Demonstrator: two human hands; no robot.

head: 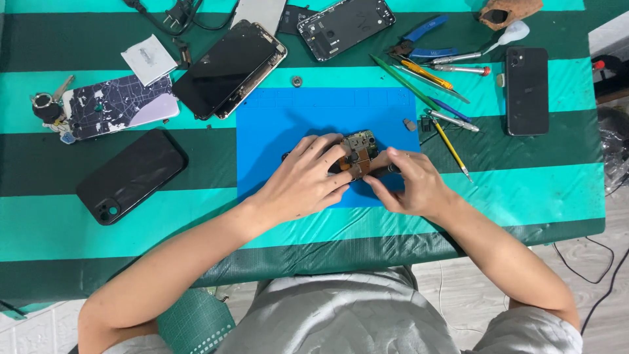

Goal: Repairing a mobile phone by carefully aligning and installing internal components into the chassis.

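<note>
Left hand (304, 180) and right hand (409, 183) both pinch a small phone circuit board (359, 149), green with metal shields, fingers closed on it, mid blue rubber mat (275, 131). Glossy black phone (131, 175) near left edge. Slim screwdrivers (445, 78) and open phone chassis (346, 26) along far edge of striped tabletop (544, 190).

dark phone screen (226, 65) upper left, white square packet (149, 59) beside it

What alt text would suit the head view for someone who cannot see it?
Two bare hands, left hand and right hand, pinch a small greenish circuit board over a blue rectangular work mat on a green striped table. Black phones and thin hand tools lie around the mat.
</note>
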